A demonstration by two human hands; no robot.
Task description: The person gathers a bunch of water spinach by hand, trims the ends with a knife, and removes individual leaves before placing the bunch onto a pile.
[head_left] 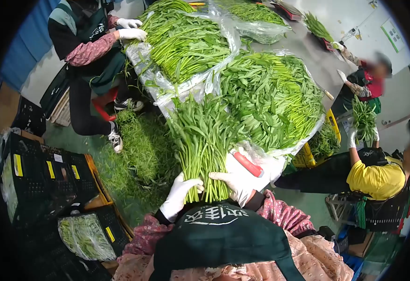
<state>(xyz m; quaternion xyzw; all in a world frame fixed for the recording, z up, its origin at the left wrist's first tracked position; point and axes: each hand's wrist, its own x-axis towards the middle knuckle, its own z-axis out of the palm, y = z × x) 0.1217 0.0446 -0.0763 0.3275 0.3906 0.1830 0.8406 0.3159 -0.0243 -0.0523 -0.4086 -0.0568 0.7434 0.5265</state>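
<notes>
A thick bunch of water spinach (204, 136) stands upright in front of my apron, leaves pointing away from me and cut stems toward me. My left hand (182, 193), in a white glove, is closed around the left side of the stems near their base. On the other side, my right hand (235, 185), also gloved, grips the stems with its thumb across them. Just beyond the right hand lies a red-handled tool (248, 164) on a white surface; its working end is not clear. A large pile of water spinach (273, 100) on plastic sheeting lies beyond the bunch.
Another leafy pile (186, 44) sits at the table's far left, touched by a co-worker's gloved hands (132, 29). Loose greens (137, 145) cover the floor. Black crates (50, 173) stand at left. Two people work at right; a yellow basket (305, 157) is near the table.
</notes>
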